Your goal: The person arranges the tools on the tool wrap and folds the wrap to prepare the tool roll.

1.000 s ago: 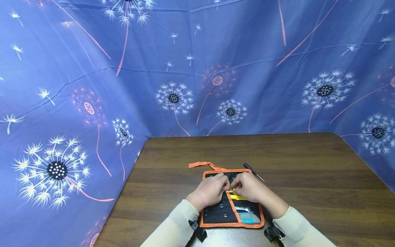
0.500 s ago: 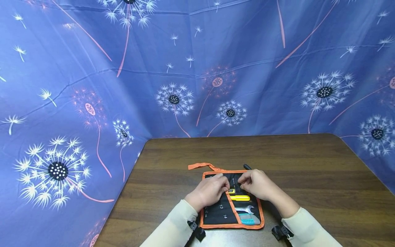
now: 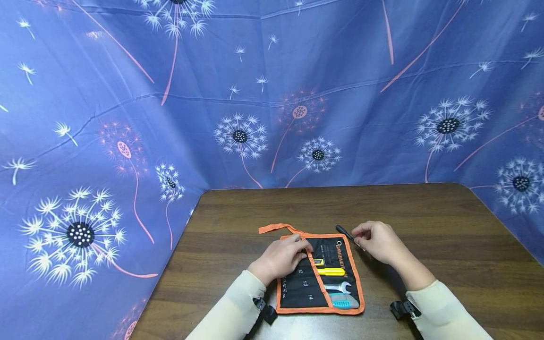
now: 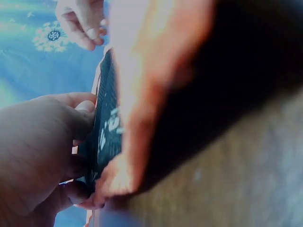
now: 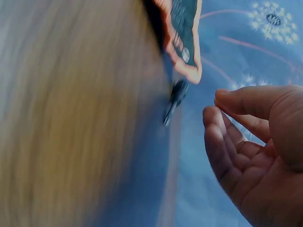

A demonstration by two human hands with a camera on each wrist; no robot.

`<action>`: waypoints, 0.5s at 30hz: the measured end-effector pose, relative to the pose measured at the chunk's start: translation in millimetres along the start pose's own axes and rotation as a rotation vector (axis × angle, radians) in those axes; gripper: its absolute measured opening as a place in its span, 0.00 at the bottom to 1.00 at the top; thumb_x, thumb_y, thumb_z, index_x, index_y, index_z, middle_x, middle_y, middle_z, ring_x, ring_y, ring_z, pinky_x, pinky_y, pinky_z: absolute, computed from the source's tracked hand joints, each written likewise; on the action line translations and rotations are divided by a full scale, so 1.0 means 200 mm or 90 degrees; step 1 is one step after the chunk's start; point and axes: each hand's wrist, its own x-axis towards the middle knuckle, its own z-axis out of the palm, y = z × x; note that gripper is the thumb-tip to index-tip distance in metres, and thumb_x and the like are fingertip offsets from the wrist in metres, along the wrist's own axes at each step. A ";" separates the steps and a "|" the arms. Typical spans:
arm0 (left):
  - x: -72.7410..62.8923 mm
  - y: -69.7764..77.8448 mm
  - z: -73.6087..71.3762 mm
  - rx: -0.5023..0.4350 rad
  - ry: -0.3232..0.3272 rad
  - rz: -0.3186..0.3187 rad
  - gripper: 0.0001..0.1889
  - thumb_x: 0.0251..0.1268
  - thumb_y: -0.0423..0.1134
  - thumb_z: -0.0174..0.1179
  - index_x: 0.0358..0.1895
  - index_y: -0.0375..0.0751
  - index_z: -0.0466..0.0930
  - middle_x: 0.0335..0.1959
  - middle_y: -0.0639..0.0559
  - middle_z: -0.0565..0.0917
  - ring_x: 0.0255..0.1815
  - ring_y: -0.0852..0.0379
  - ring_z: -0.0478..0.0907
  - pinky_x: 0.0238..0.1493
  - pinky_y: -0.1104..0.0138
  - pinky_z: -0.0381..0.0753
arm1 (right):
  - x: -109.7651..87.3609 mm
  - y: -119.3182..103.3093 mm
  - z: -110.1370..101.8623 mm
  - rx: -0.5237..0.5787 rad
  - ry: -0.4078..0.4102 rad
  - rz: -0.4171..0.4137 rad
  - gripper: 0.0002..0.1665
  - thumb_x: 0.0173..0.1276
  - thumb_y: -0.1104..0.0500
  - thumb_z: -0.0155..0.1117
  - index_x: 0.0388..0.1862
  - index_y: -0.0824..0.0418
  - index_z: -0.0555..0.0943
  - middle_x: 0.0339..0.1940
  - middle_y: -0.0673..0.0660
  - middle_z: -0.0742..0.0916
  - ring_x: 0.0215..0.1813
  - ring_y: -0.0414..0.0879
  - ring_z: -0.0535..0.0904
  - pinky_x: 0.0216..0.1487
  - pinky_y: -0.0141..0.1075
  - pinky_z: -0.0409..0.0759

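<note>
My left hand (image 3: 278, 259) rests on the left half of a black tool roll (image 3: 293, 295) with orange trim, its fingers loosely bent and their tips by the slanted pocket edge. Close up in the left wrist view, thumb and fingers touch the dark cloth. Off the roll's right side, my right hand (image 3: 380, 242) hovers beside a black-handled screwdriver (image 3: 343, 231). A gap shows between that hand's thumb and forefinger in the right wrist view, and the screwdriver (image 5: 176, 97) lies apart from them.
In the roll's pockets sit a yellow-handled tool (image 3: 331, 272), a small yellow piece (image 3: 318, 262), a silver open-end wrench (image 3: 337, 287) and a teal-and-grey tool (image 3: 343, 301). An orange tie strap (image 3: 276, 227) trails behind. A blue dandelion-print cloth (image 3: 272, 132) hangs beyond the wooden table (image 3: 446, 222).
My right hand has left the pockets and moved right to the screwdriver, uncovering the wrench and the roll's lettering. My left hand has let go of the pocket edge and shifted slightly left.
</note>
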 end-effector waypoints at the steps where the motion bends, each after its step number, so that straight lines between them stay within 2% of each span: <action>1: 0.00 0.00 0.00 0.001 -0.003 -0.002 0.10 0.81 0.44 0.59 0.58 0.63 0.81 0.48 0.62 0.77 0.43 0.65 0.79 0.41 0.68 0.80 | 0.00 0.02 -0.01 -0.005 0.006 0.000 0.09 0.69 0.67 0.69 0.47 0.64 0.88 0.33 0.52 0.86 0.32 0.45 0.78 0.27 0.39 0.77; 6: -0.01 -0.02 -0.01 0.003 -0.009 -0.005 0.11 0.81 0.45 0.58 0.59 0.64 0.81 0.49 0.62 0.77 0.42 0.66 0.79 0.42 0.68 0.80 | 0.00 0.09 -0.03 -0.038 0.013 0.000 0.10 0.65 0.64 0.74 0.45 0.64 0.88 0.33 0.52 0.86 0.34 0.45 0.78 0.31 0.40 0.76; 12: -0.02 -0.05 -0.01 -0.017 -0.006 -0.014 0.12 0.79 0.47 0.60 0.60 0.64 0.80 0.45 0.62 0.76 0.37 0.68 0.74 0.40 0.69 0.77 | 0.00 0.12 -0.05 -0.057 -0.020 0.016 0.14 0.61 0.60 0.80 0.43 0.63 0.88 0.31 0.51 0.84 0.34 0.46 0.77 0.34 0.41 0.74; 15: -0.02 -0.07 -0.01 -0.026 -0.006 -0.028 0.13 0.79 0.48 0.61 0.61 0.63 0.80 0.46 0.63 0.76 0.39 0.68 0.73 0.43 0.68 0.78 | 0.00 0.13 -0.05 -0.058 -0.038 0.035 0.16 0.59 0.58 0.82 0.43 0.63 0.87 0.29 0.51 0.82 0.33 0.46 0.76 0.33 0.41 0.72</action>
